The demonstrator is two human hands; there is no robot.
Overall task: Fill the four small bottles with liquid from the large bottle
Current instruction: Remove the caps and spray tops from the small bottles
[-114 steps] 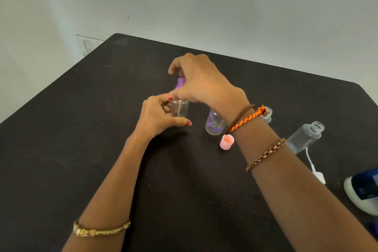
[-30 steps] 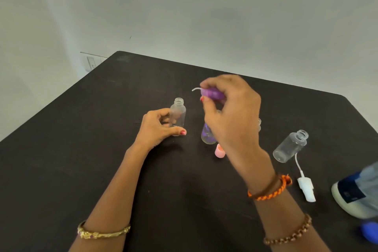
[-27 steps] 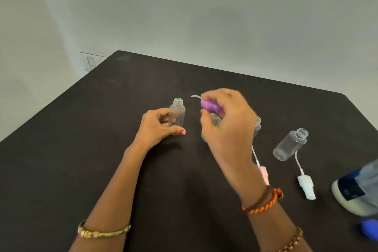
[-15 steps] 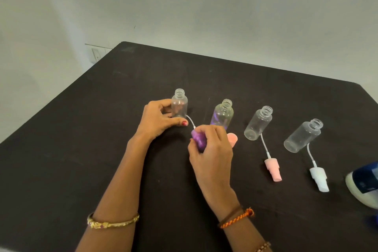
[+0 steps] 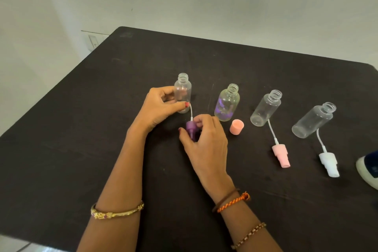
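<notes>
Four small clear bottles stand uncapped in a row on the black table (image 5: 81, 149). My left hand (image 5: 159, 108) grips the leftmost bottle (image 5: 183, 92). To its right stand the second bottle (image 5: 227, 104), the third bottle (image 5: 266, 110) and the fourth bottle (image 5: 313, 120). My right hand (image 5: 204, 139) holds the purple spray cap (image 5: 191, 129) on the table in front of the leftmost bottle, its white tube pointing toward the bottle. The large bottle (image 5: 368, 170) shows only partly at the right edge.
A pink cap (image 5: 236, 127) sits beside the second bottle. A pink spray head (image 5: 281, 154) lies in front of the third bottle and a white spray head (image 5: 328, 162) in front of the fourth. A wall switch (image 5: 93, 41) is beyond the table's left corner.
My right hand lifted the purple spray cap off the leftmost bottle and brought it down to the table in front of it. My left hand kept its grip on the bottle.
</notes>
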